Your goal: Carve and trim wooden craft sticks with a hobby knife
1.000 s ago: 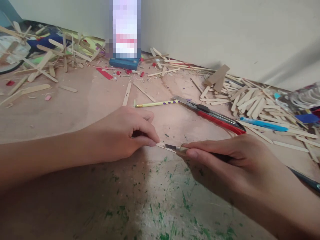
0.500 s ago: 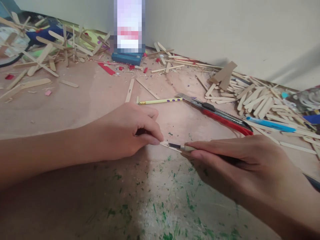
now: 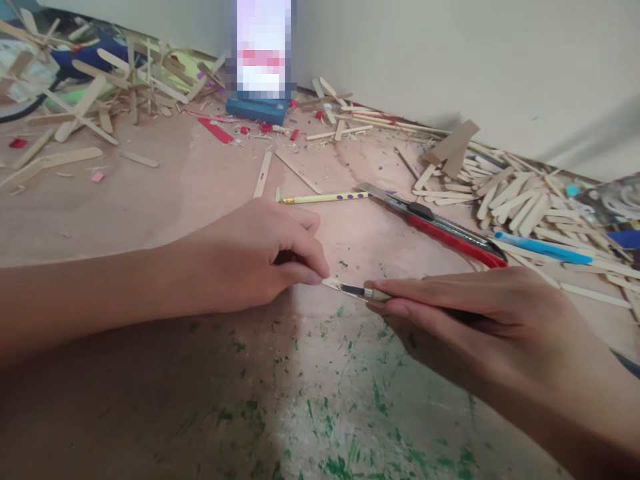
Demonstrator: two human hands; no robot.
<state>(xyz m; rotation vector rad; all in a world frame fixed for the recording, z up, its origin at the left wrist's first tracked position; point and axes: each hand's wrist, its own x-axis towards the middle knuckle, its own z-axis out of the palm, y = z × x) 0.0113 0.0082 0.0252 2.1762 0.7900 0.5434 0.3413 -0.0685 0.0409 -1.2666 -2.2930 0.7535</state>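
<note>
Craft knife (image 3: 369, 293) gripped between thumb and fingers of the right hand (image 3: 505, 320), tip at a thin wooden strip (image 3: 331, 283); from where I stand, contact cannot be confirmed. Left hand (image 3: 270, 257) pinches the strip's left end low over the tabletop (image 3: 210, 393). Red utility knife (image 3: 450, 233) lies beyond, crossing a spotted pencil (image 3: 320, 198).
</note>
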